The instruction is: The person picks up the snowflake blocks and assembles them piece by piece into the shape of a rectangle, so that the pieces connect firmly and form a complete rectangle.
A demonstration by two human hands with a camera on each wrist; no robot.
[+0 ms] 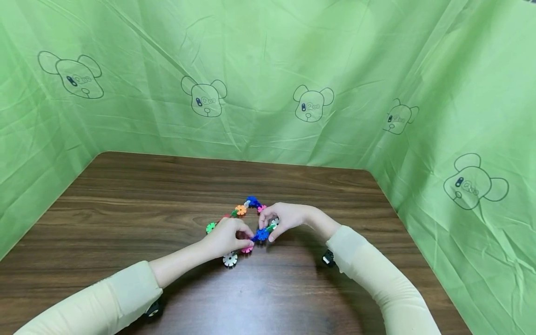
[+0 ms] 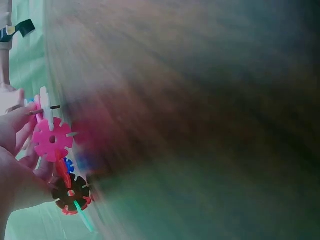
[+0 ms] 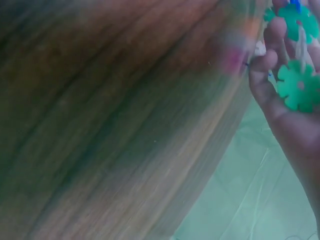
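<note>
Notched plastic snowflake discs of several colours are slotted together into a looping chain on the table. My left hand [image 1: 226, 238] pinches the near part of the chain beside a blue disc [image 1: 262, 234] and a pink disc [image 1: 247, 250]. From the right, my right hand [image 1: 289, 217] grips the same stretch, thumb and fingers on either side of the blue disc. A white disc [image 1: 230, 259] sticks out below the left hand. Close up in the left wrist view are a pink disc [image 2: 46, 140] and a dark disc [image 2: 71, 194]. Green discs [image 3: 298, 87] show against the right palm.
Farther back, the loop continues with an orange disc [image 1: 240, 210], a dark blue disc [image 1: 252, 201] and a green disc [image 1: 211, 227]. The dark wooden table [image 1: 167, 181] is bordered by green cloth [image 1: 259, 56] printed with bear outlines.
</note>
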